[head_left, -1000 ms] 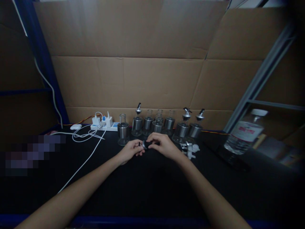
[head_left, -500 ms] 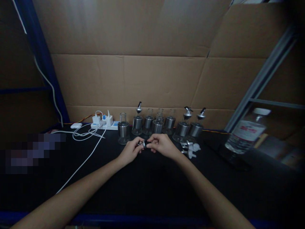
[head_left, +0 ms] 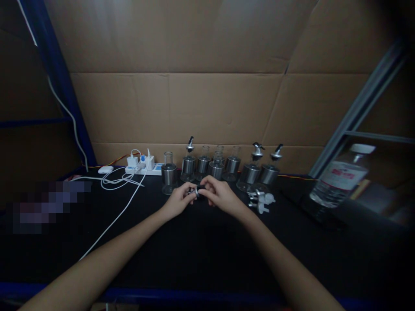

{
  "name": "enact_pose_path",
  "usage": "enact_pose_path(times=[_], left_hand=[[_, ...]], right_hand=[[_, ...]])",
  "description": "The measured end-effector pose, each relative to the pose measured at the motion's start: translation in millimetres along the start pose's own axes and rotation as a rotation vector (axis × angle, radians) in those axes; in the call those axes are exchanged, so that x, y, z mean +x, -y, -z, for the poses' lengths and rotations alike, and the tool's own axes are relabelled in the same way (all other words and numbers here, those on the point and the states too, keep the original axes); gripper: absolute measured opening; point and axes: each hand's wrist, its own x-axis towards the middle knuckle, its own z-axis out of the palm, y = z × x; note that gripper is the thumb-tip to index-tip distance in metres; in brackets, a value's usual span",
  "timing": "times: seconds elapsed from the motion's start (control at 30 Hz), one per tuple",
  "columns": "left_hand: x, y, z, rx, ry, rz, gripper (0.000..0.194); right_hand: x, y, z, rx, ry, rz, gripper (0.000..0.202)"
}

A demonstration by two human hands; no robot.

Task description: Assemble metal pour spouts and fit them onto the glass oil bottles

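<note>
Here, left hand (head_left: 177, 202) and right hand (head_left: 220, 196) fingers pinching pourer spout (head_left: 197, 191), water bottle (head_left: 340, 179) label unreadable

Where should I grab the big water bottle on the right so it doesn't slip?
Probably around the labelled body of the water bottle, from its open front-left side. It stands upright on the black table, the middle is wide and even, while the white cap is narrow. A metal shelf post stands close behind it, so coming from the back looks blocked. Wrap your fingers round the label.
</note>
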Motion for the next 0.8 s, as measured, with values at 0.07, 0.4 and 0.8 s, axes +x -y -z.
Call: enact_pose_path(times=[0.07,0.4,0.8], left_hand=[[1.6,1.7,3.4,-0.159,0.076,0.071,0.027],[1.7,-1.1,14.7,-0.47,0.293,0.234,0.023],[-0.6,3.8,9.1,-0.152,0.173,0.113,0.027]], right_hand=[[-1.7,2.2,5.0,-0.2,0.024,0.159,0.015],[-2.5,4.3,7.2,-0.328,0.094,0.251,0.016],[-2.7,1.0,-7.4,-0.16,0.015,0.021,0.008]])
